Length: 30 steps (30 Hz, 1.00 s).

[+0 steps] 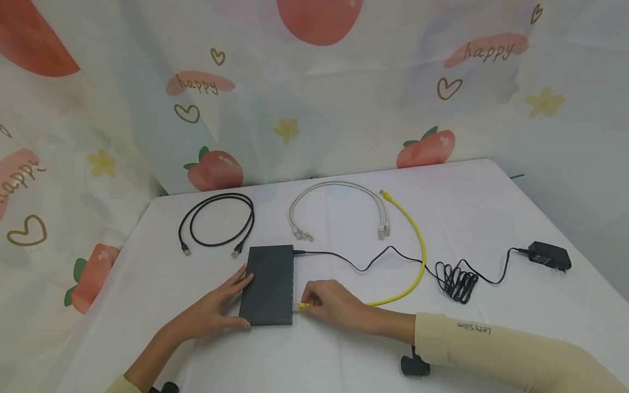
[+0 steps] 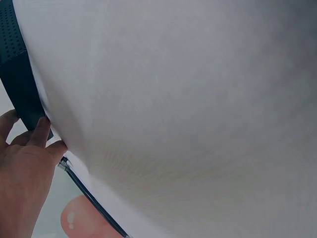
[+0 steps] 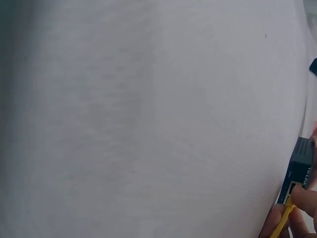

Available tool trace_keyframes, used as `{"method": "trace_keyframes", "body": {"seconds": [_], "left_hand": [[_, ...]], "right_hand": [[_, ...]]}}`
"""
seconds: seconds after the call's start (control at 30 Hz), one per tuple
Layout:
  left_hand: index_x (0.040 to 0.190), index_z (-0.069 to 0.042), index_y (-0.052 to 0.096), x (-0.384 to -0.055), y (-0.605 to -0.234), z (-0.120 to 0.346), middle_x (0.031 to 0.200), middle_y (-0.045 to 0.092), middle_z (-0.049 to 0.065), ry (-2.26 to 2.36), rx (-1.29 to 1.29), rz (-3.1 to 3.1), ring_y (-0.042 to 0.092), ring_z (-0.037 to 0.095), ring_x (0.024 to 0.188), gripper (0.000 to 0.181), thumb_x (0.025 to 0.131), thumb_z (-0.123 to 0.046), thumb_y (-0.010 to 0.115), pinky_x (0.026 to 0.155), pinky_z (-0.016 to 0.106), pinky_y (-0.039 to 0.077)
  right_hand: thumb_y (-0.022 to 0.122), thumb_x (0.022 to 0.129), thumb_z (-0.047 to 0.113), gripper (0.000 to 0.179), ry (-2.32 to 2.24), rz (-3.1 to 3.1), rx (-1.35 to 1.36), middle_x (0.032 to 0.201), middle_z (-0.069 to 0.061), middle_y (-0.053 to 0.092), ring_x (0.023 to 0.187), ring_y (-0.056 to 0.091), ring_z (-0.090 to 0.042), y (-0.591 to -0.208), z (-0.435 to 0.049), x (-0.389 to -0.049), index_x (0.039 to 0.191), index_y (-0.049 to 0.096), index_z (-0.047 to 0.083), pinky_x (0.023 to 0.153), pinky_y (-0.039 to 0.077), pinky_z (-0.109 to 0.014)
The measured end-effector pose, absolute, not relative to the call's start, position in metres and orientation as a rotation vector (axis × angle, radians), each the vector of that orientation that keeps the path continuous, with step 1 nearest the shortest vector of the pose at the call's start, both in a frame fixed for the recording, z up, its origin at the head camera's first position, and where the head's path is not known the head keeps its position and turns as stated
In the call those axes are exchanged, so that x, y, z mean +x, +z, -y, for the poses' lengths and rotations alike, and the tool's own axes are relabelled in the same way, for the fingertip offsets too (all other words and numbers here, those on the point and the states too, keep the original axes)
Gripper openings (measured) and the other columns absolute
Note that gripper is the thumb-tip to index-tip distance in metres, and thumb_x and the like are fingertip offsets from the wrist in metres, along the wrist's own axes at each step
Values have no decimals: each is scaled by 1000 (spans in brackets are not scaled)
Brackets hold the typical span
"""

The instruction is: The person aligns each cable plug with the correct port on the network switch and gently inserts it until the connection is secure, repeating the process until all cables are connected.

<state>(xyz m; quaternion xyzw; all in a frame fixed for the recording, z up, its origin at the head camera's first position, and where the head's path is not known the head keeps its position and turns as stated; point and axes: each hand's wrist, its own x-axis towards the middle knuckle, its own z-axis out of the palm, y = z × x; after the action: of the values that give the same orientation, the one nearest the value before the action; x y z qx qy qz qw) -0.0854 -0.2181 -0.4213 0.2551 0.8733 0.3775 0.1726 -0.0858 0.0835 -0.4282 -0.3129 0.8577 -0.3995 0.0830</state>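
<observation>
Two hands at work: we note the left hand [image 1: 208, 314] spread, touching the left edge of the dark box [image 1: 267, 284], the right hand [image 1: 336, 304] pinching the yellow cable [image 1: 423, 245] just behind its plug [image 1: 296, 307], at the box's right side. We judge plugging-in is underway; seating depth we cannot tell. Next calls for a straight leftward push, box braced. Plug points left, long axis crosswise; box lies flat on the worktop [image 1: 344, 360], long axis running away from us.
</observation>
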Motion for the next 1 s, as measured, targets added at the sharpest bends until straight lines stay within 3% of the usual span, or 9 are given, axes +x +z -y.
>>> {"method": "trace_keyframes", "body": {"seconds": [1.0], "left_hand": [[148,-12,30,-84,-420,217,157,7,7,1068,726,-2483,9,34,140,91,76,-43,76,105,60,20]], "right_hand": [[76,79,10,13,-1153,-2531,-934,71,13,59,65,52,0,-426,-82,-88,82,64,12,61,46,-19]]}}
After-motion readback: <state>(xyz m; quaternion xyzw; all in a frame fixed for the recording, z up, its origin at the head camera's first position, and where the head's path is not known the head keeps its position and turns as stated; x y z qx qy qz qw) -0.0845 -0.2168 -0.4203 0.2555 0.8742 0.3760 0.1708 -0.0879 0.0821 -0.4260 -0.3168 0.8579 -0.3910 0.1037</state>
